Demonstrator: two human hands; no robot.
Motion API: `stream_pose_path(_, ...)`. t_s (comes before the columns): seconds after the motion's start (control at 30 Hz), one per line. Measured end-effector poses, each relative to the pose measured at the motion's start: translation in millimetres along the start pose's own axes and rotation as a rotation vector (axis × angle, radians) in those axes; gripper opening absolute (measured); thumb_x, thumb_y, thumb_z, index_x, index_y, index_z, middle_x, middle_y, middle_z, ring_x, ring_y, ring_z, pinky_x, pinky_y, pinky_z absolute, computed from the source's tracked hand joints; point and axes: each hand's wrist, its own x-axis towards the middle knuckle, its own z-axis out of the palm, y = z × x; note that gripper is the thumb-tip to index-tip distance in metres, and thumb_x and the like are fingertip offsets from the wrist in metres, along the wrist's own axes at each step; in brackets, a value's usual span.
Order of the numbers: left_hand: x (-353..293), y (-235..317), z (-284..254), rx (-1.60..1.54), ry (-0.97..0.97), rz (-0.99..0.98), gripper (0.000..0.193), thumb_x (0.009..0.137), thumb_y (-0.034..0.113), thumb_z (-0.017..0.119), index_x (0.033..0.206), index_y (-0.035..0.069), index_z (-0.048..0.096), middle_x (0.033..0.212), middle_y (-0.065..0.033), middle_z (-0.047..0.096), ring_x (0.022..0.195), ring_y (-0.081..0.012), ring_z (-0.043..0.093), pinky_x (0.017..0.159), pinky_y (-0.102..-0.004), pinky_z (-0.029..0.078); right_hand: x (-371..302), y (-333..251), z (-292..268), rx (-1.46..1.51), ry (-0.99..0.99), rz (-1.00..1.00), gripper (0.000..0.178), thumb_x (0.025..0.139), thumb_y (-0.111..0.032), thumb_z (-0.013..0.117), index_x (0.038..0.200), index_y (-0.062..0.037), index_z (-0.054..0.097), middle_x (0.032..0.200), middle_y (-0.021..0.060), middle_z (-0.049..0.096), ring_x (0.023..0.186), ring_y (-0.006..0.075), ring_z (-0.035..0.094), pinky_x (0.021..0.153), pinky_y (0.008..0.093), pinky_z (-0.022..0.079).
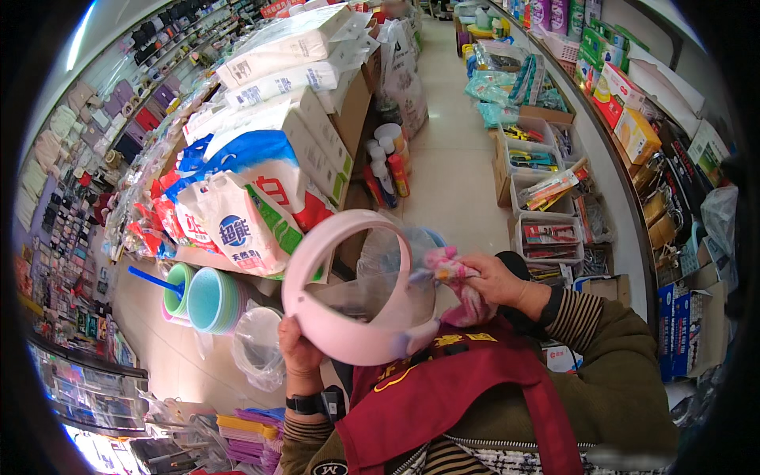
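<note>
My left hand (299, 348) grips the lower left edge of a pale pink ring-shaped band (317, 324), which is tilted in front of my chest. A small round spot shows on its left side, and things beyond are visible through its middle. My right hand (500, 283) is closed on a bunched pink cloth (471, 297) with a mottled pattern. The cloth lies close to the ring's right side; whether the two touch I cannot tell. Below the hands hangs my dark red apron (451, 396).
Left of the ring stand packaged bags (237, 226), stacked white packs (277, 55), nested green tubs (212, 301) and a plastic-lined bin (257, 348). Spray cans (397, 174) stand ahead by the aisle floor (451, 150). Tool-filled bins (549, 237) and shelves (633, 134) line the right.
</note>
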Motion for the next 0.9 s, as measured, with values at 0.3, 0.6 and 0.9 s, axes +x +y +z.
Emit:
stream_pose_path(0.3, 20.0, 24.1, 10.3, 0.121, 0.084, 0.167, 0.047, 0.094, 0.044, 0.064, 0.104, -0.001, 0.063, 0.091, -0.0117, 0.068, 0.077, -0.0227, 0.065, 0.071, -0.036, 0.053, 43.3, -23.8, -16.4, 0.216, 0.092, -0.048, 0.04, 0.093, -0.021, 0.071, 0.127, -0.0029, 0.062, 0.111, 0.0086, 0.07, 0.1, 0.0148, 0.065, 0.091, 0.0292, 0.051)
stream_pose_path(0.6, 45.7, 55.7, 59.8, -0.056, -0.419, 0.369, 0.047, 0.106, 0.042, 0.044, 0.069, 0.013, 0.048, 0.047, -0.0015, 0.051, 0.034, -0.0111, 0.044, 0.042, -0.0233, 0.037, 78.0, -86.3, -16.1, 0.537, -0.314, 0.012, 0.08, 0.087, -0.037, 0.078, 0.15, -0.0053, 0.04, 0.142, 0.0098, 0.051, 0.129, 0.0191, 0.048, 0.11, 0.0332, 0.038)
stream_pose_path(0.9, 34.0, 51.6, 50.7, 0.069, -0.172, 0.145, 0.039, 0.096, 0.044, 0.058, 0.103, 0.006, 0.055, 0.077, -0.0064, 0.053, 0.066, -0.0184, 0.05, 0.062, -0.0305, 0.04, 60.4, -104.9, 6.1, 0.402, -0.121, 0.061, 0.044, 0.091, -0.032, 0.073, 0.118, 0.0021, 0.065, 0.107, 0.0069, 0.069, 0.094, 0.0134, 0.065, 0.085, 0.0319, 0.053)
